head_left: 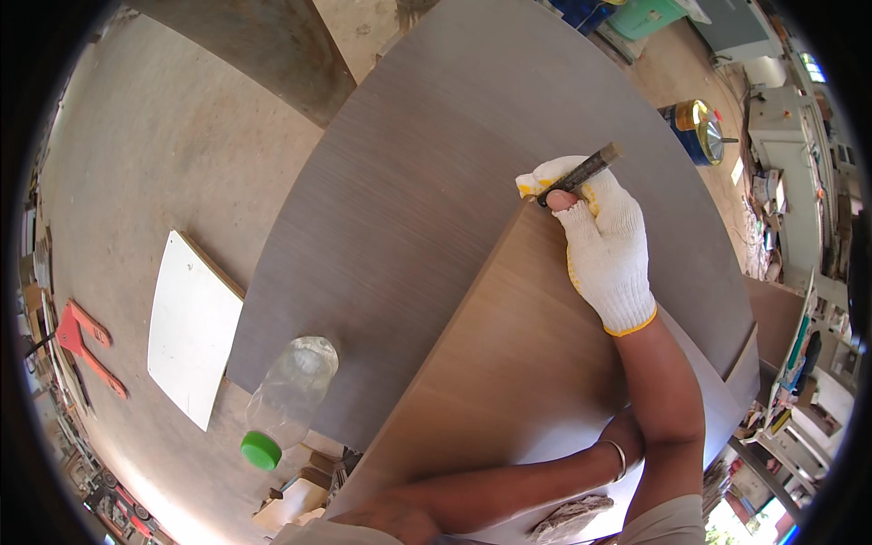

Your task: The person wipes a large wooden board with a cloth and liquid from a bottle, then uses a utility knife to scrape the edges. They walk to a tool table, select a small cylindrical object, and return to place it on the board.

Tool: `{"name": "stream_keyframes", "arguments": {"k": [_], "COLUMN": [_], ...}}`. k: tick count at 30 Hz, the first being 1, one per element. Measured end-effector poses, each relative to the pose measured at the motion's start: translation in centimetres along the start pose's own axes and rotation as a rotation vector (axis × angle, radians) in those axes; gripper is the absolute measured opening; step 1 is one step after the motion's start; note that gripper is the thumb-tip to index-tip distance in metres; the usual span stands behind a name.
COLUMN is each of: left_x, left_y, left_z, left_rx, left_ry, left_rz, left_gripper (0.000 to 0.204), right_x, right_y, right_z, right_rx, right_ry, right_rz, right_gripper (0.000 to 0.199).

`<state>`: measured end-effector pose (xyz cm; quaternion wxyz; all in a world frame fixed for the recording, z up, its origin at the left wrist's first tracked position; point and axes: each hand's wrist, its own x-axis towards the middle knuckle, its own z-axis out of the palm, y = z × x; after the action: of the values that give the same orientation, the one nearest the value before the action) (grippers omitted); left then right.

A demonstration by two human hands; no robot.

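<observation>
My right hand (pixel 607 241), in a white knit glove with yellow trim, is closed around a narrow dark hand tool (pixel 586 173) with a lighter worn end; its exact kind is unclear. The bare thumb tip presses on the tool. Under that hand is the upper corner of a tan wood-look board (pixel 490 336), which lies on a large grey wood-grain sheet (pixel 409 163) with a curved outline. My left forearm crosses the tan board near me, a bracelet at the wrist. The left hand (pixel 625 431) is mostly hidden behind my right forearm, its fingers out of sight.
A clear plastic bottle (pixel 295 381) with a green cap lies at the grey sheet's left edge. Beyond it are a white panel (pixel 195 327) and a red tool (pixel 86 341) on the floor. A metal can (pixel 695 132) stands at the far right, near cluttered shelves (pixel 790 173).
</observation>
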<state>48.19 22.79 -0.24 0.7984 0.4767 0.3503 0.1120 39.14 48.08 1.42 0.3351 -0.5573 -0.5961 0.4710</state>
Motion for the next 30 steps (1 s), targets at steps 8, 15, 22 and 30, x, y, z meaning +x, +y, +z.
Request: {"name": "stream_keyframes", "arguments": {"k": [8,15,22,30], "left_x": [0.9,-0.1,-0.4,-0.7], "left_y": [-1.5,0.5,0.6,1.5], "left_z": [2.5,0.9,0.9,-0.6], "left_rx": [-0.669,-0.864,-0.9,-0.935], "left_ry": [0.05,0.106,0.111,0.074], "left_rz": [-0.235,-0.323,-0.299,-0.334], "left_gripper": [0.033,0.033,0.033,0.034], "right_x": [0.1,0.2,0.6,2.2], "right_y": [0.8,0.6,0.4,0.5], "right_z": [0.0,0.0,0.7,-3.1], "right_rx": [-0.034,-0.204,-0.156,0.294], "right_ry": [0.028,-0.007,0.054,0.065], "right_rz": [-0.091,-0.135,-0.062,0.122], "right_gripper": [0.025,0.021,0.016,0.013]}}
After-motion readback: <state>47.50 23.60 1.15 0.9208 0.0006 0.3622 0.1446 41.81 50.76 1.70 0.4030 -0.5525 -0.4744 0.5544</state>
